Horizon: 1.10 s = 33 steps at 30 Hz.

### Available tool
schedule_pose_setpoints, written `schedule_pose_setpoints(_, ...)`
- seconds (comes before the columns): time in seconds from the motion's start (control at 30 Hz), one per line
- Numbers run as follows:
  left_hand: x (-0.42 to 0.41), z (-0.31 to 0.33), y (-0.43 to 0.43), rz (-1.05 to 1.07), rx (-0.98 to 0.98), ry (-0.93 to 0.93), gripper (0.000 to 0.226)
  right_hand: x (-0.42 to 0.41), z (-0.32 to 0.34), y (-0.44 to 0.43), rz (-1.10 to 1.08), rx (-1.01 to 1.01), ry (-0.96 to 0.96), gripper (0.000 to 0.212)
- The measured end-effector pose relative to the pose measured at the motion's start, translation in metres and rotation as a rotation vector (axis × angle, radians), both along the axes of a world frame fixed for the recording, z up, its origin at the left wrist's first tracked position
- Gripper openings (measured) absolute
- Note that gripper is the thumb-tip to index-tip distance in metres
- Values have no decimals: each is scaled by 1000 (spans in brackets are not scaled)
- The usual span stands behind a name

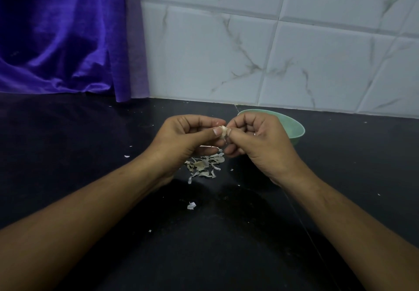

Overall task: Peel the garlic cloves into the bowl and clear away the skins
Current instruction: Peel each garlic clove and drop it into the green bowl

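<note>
A pale garlic clove (222,131) is held above the black counter between both hands. My left hand (186,138) pinches it from the left with thumb and forefinger. My right hand (256,141) pinches it from the right, a thin strip of skin hanging below its thumb. Directly beneath the hands lies a pile of garlic skins (205,166). A light green bowl (294,129) stands just behind my right hand, which hides most of it; its contents are not visible.
Loose skin flakes (191,205) are scattered over the black counter (90,154). A purple cloth (68,36) hangs at the back left. A marbled white tile wall (272,52) rises right behind the bowl.
</note>
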<state>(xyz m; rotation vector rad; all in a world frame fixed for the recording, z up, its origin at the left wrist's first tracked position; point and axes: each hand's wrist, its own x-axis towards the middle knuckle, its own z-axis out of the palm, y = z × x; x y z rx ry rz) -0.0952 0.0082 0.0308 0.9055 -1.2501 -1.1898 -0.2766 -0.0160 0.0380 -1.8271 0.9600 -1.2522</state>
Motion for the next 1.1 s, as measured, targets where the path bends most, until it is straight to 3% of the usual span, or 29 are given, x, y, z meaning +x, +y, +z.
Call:
schedule_pose_setpoints(0.33,2,0,-3,-39,28,-15,19,3,2,1,63,154,-83,15)
schedule_pose_setpoints(0.53,0,0,-1,-13,32,0,22,6,1,2,96,177,-94,8)
schedule_pose_setpoints(0.97,3,4,-3,-50,38,107,25,2,6,2,168,284,-212,17)
schedule_pose_setpoints(1.1,6,7,-4,-46,17,141,37,0,9,3,170,312,-276,12)
